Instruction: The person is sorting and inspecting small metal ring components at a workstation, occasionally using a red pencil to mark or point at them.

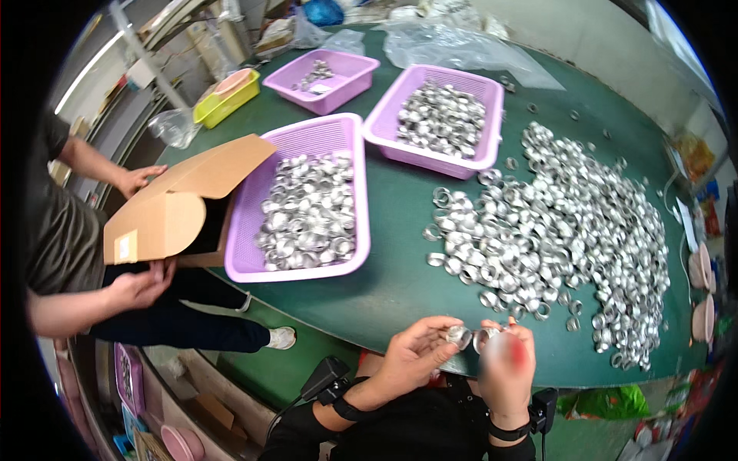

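Near the table's front edge, my left hand (411, 353) pinches a small silvery metal ring (460, 336) between thumb and fingers. Beside it, my right hand (509, 373) is closed on another metal ring (484, 338); part of this hand is blurred, with a red patch on it. The two rings are held close together, with a narrow gap between them. Just beyond my hands, a large heap of loose metal rings (553, 223) spreads over the green table (400, 207).
A purple basket (361, 230) of rings stands left of the heap, another purple basket (492, 157) behind it, and a purple tray (338, 96) farther back. At the left, another person's hands (142, 286) hold an open cardboard box (173, 196). Plastic sheeting (469, 54) lies at the back.
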A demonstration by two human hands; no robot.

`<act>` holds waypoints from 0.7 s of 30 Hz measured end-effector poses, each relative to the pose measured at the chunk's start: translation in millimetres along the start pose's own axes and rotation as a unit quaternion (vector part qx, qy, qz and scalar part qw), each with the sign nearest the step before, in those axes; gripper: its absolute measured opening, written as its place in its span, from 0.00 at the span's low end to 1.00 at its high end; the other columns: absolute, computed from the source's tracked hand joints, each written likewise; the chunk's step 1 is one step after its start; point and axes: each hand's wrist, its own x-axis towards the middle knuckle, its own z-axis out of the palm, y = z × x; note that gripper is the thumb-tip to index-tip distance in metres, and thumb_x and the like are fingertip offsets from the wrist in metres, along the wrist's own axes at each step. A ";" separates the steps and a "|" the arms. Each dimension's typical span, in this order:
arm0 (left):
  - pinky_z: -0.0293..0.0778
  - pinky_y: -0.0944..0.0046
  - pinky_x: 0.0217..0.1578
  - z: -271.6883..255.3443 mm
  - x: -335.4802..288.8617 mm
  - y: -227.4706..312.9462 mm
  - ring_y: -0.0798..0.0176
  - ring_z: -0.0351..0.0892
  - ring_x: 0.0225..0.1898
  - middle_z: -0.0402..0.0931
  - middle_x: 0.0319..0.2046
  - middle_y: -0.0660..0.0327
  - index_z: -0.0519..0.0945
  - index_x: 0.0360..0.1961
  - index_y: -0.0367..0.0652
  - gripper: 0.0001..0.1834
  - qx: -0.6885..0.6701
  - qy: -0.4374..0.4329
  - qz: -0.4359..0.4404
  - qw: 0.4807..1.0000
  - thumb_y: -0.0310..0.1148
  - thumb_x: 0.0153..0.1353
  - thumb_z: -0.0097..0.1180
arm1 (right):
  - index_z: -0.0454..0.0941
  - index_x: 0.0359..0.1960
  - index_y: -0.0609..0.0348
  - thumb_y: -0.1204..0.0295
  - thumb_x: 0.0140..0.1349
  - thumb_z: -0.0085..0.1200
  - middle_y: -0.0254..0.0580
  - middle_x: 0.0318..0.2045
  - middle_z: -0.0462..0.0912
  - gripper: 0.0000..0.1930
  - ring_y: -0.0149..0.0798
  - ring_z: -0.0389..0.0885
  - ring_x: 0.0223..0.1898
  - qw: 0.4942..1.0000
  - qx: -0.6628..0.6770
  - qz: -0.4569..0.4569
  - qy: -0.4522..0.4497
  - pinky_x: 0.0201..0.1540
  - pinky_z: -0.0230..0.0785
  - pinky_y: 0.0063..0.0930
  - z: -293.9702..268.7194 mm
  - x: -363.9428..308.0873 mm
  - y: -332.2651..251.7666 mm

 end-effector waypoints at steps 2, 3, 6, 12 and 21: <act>0.69 0.66 0.45 -0.1 5.0 -3.8 0.66 0.74 0.42 0.74 0.41 0.56 0.66 0.51 0.33 0.18 0.007 -0.024 -0.019 0.999 0.29 0.61 0.48 | 0.61 0.44 0.58 0.80 0.53 0.53 0.59 0.50 0.68 0.18 0.42 0.69 0.50 1.000 0.011 0.004 0.003 0.55 0.58 0.36 -1.5 -3.0 -1.5; 0.69 0.66 0.45 3.4 6.2 -5.1 0.66 0.74 0.42 0.74 0.41 0.56 0.66 0.51 0.33 0.18 0.000 -0.041 -0.035 0.999 0.29 0.61 0.48 | 0.61 0.44 0.59 0.79 0.55 0.52 0.58 0.51 0.68 0.17 0.42 0.68 0.52 1.000 0.022 0.017 0.007 0.55 0.57 0.35 -1.2 -5.3 -4.3; 0.70 0.65 0.44 11.7 10.6 -7.3 0.63 0.74 0.42 0.74 0.41 0.56 0.66 0.52 0.34 0.20 -0.051 -0.034 -0.113 0.992 0.34 0.61 0.47 | 0.61 0.44 0.59 0.79 0.56 0.51 0.58 0.51 0.68 0.16 0.43 0.66 0.55 0.999 0.025 0.020 0.028 0.56 0.56 0.35 -8.2 -12.4 -6.2; 0.71 0.65 0.43 22.0 15.0 -8.6 0.63 0.73 0.41 0.69 0.44 0.54 0.66 0.51 0.32 0.22 0.026 -0.034 -0.039 0.998 0.23 0.54 0.54 | 0.60 0.45 0.60 0.82 0.54 0.52 0.58 0.50 0.68 0.19 0.45 0.68 0.53 0.996 -0.065 -0.046 0.034 0.53 0.62 0.36 -19.3 -17.4 -13.0; 0.69 0.70 0.38 12.0 15.8 -1.3 0.68 0.70 0.36 0.66 0.38 0.57 0.73 0.42 0.34 0.24 0.371 -0.037 0.114 0.921 0.13 0.39 0.62 | 0.67 0.38 0.61 0.81 0.42 0.61 0.45 0.41 0.78 0.20 0.41 0.76 0.43 0.859 -0.486 -0.161 -0.019 0.46 0.66 0.32 -15.2 -2.1 -25.5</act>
